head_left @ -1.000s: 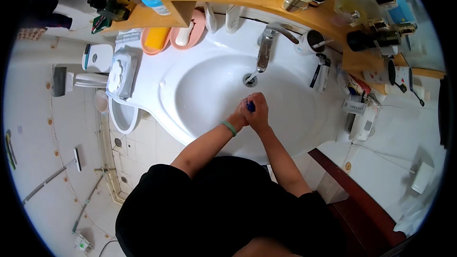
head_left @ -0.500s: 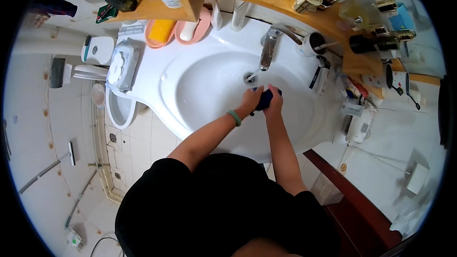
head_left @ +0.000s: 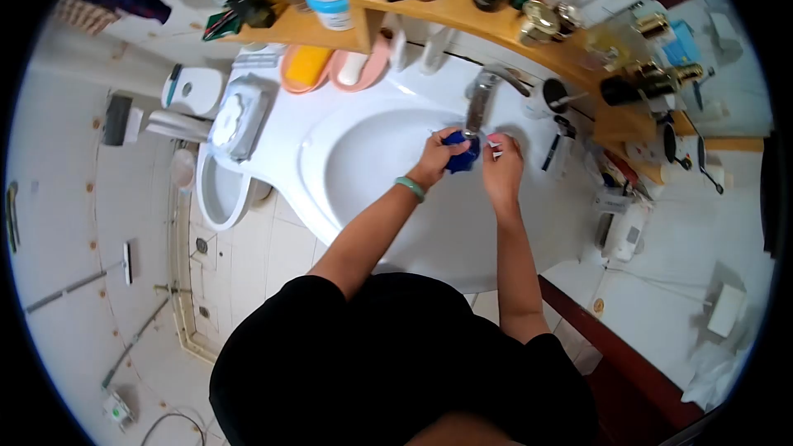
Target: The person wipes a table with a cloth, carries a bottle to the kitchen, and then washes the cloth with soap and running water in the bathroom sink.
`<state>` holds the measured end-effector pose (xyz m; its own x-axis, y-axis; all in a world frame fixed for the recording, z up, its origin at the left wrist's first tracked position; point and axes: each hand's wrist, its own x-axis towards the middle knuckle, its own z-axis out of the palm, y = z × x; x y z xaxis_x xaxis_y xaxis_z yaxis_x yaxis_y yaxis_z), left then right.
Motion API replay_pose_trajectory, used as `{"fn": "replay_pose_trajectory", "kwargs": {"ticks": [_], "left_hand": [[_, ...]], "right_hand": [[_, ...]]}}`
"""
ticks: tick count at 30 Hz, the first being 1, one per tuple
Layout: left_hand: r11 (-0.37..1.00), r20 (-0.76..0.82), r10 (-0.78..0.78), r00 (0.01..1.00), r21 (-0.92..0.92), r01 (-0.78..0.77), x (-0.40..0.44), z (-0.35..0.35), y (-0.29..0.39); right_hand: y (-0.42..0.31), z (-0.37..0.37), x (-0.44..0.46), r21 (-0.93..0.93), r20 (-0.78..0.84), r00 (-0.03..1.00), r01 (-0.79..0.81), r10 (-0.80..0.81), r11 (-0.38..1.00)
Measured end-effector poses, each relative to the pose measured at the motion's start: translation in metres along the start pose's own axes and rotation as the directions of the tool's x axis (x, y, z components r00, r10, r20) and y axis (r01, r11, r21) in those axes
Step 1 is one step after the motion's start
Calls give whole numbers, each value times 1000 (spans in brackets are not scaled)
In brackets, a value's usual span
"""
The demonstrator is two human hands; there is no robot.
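Note:
Under the spout of the chrome faucet (head_left: 479, 99), my left hand (head_left: 436, 157) grips a wet-looking blue cloth (head_left: 463, 155), its fingers wrapped over the left side. My right hand (head_left: 503, 167) is just to the right of the cloth, a small gap between them. Its fingers are curled in; whether anything is pinched there cannot be made out. Both hands are over the white sink basin (head_left: 372, 190), and the cloth hides the drain. A green bangle (head_left: 410, 188) circles my left wrist.
Left of the basin lies a pack of wipes (head_left: 238, 120). Behind it are pink dishes with a yellow soap bar (head_left: 307, 66) and a white soap bar (head_left: 352, 68). A cup (head_left: 548, 99) and a razor (head_left: 560, 136) stand right of the faucet. A wooden shelf (head_left: 446, 12) holds several bottles.
Both hands have moved up toward the faucet. My right hand has come away from the cloth, which now stays in my left hand, more spread out. The camera view has shifted slightly.

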<state>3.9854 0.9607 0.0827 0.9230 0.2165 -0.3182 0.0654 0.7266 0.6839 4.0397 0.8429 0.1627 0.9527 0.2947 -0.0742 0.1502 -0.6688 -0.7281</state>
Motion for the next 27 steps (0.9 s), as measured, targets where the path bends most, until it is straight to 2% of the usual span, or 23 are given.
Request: {"fn": "replay_pose_trajectory", "kwargs": {"ticks": [1, 2, 3, 4, 5, 6, 7, 9, 10, 11, 12, 13, 15, 16, 17, 18, 20, 21, 23, 27], "left_hand": [[992, -83, 17, 996, -123, -27, -1, 5, -1], [992, -99, 28, 995, -122, -40, -5, 9, 10], [990, -194, -44, 980, 125, 69, -7, 13, 22], [914, -305, -99, 947, 348, 208, -12, 12, 28], [915, -318, -97, 943, 345, 210, -13, 6, 26], [861, -298, 10, 955, 489, 144, -12, -3, 22], [780, -258, 108, 960, 621, 79, -12, -9, 21], [723, -283, 89, 955, 677, 134, -22, -22, 31], [788, -224, 59, 973, 609, 93, -25, -36, 24], [846, -160, 30, 987, 530, 60, -35, -40, 31], [845, -191, -34, 981, 519, 130, -48, -42, 37], [838, -217, -97, 971, 508, 197, -64, -37, 54], [835, -117, 18, 993, 548, 50, -70, -67, 30], [718, -101, 113, 988, 696, -11, -83, -61, 43], [569, -75, 213, 974, 820, -61, -98, -53, 62], [566, -91, 227, 970, 822, -56, -110, -50, 74], [391, -15, 420, 907, 905, -166, -130, -51, 96], [390, -35, 426, 904, 909, -149, -140, -54, 106], [461, -127, 515, 848, 875, -150, -153, -68, 129], [144, -6, 780, 626, 975, -170, -148, -132, 157]], "right_hand": [[-18, -2, -4, -130, -65, 984, 157, -166, 979], [-29, -2, -6, -267, -113, 935, 298, -337, 916], [-33, 1, -5, -258, -101, 932, 313, -347, 914], [-34, 2, -6, -345, -66, 940, 294, -336, 891], [-33, 2, -7, -430, -36, 946, 275, -321, 860], [-25, 6, -8, -457, 8, 972, 211, -234, 864], [-15, 9, -9, -454, 12, 972, 216, -237, 865], [-2, 11, -14, -307, 63, 980, 197, -186, 931], [-14, 6, -19, -340, -38, 973, 200, -226, 919], [-22, -3, -16, -343, -41, 974, 197, -224, 919], [-29, -15, -7, -391, -163, 881, 356, -445, 849], [-38, -27, 2, -461, -265, 722, 487, -639, 742], [-62, -47, 22, -515, -182, 726, 504, -663, 693], [-65, -52, 33, -500, -119, 768, 501, -629, 707], [-65, -53, 38, -490, -118, 762, 513, -637, 705], [-65, -53, 44, -497, -82, 763, 527, -642, 689], [-68, -51, 49, -486, -18, 756, 565, -654, 667], [-67, -49, 49, -474, -16, 759, 567, -650, 674], [-63, -44, 47, -445, -25, 786, 544, -618, 711], [-48, -32, 52, -379, -50, 808, 529, -588, 759]]}}
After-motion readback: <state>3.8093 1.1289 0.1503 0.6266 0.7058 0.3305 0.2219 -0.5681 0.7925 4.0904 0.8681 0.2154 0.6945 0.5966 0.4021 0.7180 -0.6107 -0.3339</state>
